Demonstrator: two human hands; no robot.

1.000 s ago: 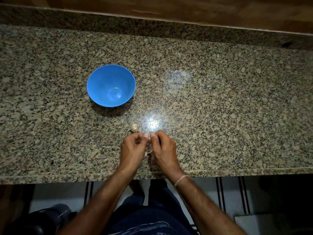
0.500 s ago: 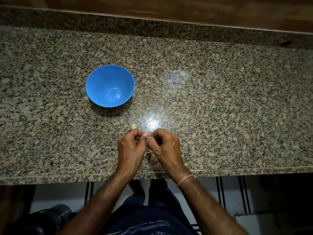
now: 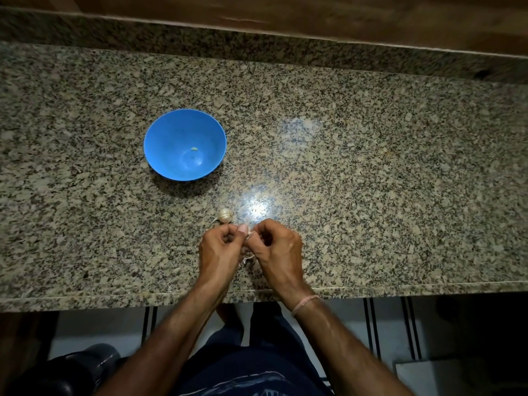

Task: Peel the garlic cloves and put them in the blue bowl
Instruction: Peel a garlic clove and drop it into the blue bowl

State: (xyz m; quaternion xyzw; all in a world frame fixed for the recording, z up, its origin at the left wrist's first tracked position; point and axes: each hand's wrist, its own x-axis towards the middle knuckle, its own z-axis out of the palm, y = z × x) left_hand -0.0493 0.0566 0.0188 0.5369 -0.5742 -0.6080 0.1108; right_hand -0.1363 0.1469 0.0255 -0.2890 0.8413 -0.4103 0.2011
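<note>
both the left grip (image 3: 221, 248) and right grip (image 3: 278, 247) pinch a tiny pale clove (image 3: 249, 233), papery skin (image 3: 248, 258) dangling.

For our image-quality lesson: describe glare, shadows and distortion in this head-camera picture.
Head view: bright glare on the granite countertop beside the garlic bulb; the blue bowl throws a dark shadow toward the near edge; counter edges bow from wide-angle distortion; corners darken.
</note>
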